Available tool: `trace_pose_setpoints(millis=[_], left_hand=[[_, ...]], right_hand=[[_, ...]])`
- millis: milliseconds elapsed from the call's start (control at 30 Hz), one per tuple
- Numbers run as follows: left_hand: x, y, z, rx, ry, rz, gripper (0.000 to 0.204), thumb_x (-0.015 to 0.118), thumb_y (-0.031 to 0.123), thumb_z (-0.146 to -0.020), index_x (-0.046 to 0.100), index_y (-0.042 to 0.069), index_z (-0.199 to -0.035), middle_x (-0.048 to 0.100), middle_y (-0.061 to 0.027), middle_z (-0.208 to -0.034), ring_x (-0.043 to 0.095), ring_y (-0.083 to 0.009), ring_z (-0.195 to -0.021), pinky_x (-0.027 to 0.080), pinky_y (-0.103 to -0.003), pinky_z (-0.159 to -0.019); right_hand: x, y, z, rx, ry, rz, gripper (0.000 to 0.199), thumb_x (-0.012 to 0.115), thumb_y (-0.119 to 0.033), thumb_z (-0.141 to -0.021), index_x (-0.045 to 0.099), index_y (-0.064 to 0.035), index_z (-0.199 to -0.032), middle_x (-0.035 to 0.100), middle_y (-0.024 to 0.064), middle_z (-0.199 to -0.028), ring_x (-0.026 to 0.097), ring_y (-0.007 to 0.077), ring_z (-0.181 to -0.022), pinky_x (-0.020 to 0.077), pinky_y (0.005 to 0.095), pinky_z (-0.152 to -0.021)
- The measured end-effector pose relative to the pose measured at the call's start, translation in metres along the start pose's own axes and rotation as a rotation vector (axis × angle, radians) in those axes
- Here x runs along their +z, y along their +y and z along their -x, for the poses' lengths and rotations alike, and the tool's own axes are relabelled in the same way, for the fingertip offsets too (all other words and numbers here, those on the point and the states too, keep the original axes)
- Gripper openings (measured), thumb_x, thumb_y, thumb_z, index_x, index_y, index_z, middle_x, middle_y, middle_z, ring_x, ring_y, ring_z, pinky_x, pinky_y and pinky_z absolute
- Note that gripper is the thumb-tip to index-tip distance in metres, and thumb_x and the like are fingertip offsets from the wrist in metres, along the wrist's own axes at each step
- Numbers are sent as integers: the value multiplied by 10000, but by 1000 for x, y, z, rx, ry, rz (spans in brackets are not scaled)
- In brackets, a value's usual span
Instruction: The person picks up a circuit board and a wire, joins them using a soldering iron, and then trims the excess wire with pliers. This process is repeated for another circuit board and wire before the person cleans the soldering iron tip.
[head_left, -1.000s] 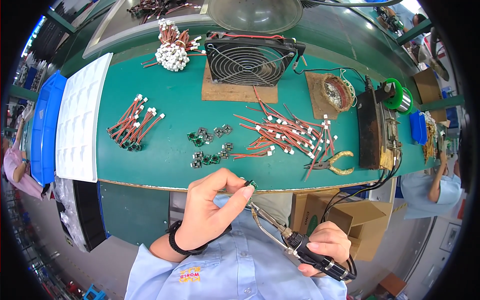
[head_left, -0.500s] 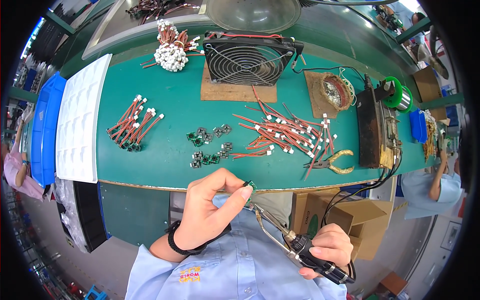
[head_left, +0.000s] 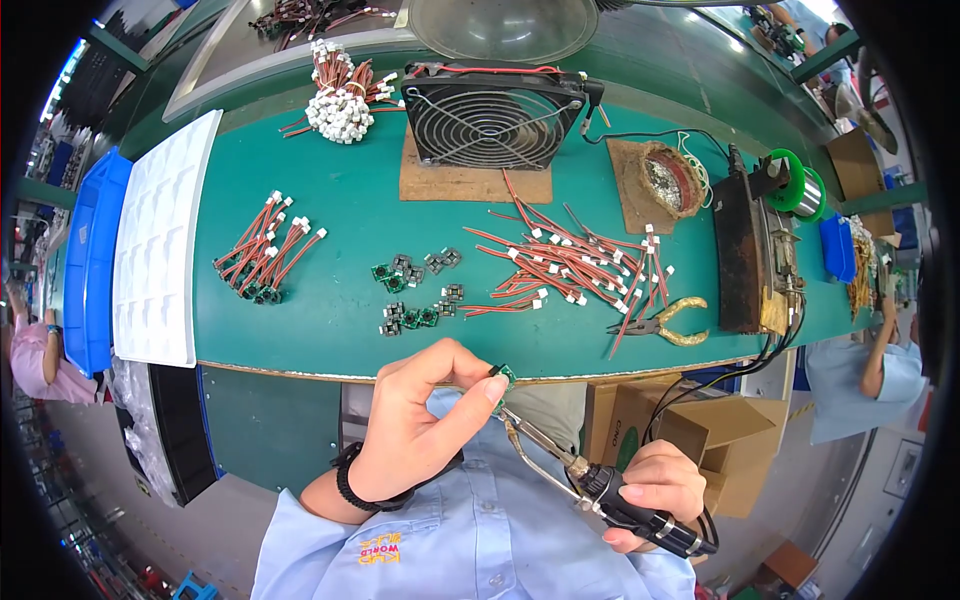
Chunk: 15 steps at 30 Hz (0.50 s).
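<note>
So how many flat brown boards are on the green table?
2: one brown board under the black fan, and another brown board under the round bowl. Both are partly covered.

Bright, even light falls over the left fingers (head_left: 445,360) and the surface (head_left: 340,335) beyond them, with soft shadows. Pale reflections mark the grey dome (head_left: 490,32) farther off. Away from the fingers, lines bow and the corners go black; detail at their tips is soft.
</note>
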<state>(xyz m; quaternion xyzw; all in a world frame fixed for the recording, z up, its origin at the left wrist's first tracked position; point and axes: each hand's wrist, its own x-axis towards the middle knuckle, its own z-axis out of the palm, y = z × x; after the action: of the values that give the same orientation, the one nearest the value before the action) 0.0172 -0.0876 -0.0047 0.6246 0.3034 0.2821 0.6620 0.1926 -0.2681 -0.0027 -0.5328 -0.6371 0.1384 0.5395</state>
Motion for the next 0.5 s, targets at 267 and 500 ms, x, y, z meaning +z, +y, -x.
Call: trace_pose_setpoints(millis=[267, 500], left_hand=[[0, -1, 1, -14, 3, 7, 96, 633, 16, -837, 564, -16, -779, 617, -49, -685, 570, -89, -658, 459, -250, -631], [0, 0, 1, -50, -7, 73, 86, 625, 25, -855, 564, -14, -808, 619, -41, -714, 566, -85, -679, 460, -253, -658]], right_hand=[[0, 3, 2, 33, 71, -98, 491, 860, -313, -640, 616, -32, -960, 606, 61, -650, 566, 181, -502, 428, 277, -468], [1, 0, 5, 27, 149, -71, 473, 840, -338, -665, 605, -55, -962, 572, 47, -645, 527, 186, -494, 407, 291, -466]])
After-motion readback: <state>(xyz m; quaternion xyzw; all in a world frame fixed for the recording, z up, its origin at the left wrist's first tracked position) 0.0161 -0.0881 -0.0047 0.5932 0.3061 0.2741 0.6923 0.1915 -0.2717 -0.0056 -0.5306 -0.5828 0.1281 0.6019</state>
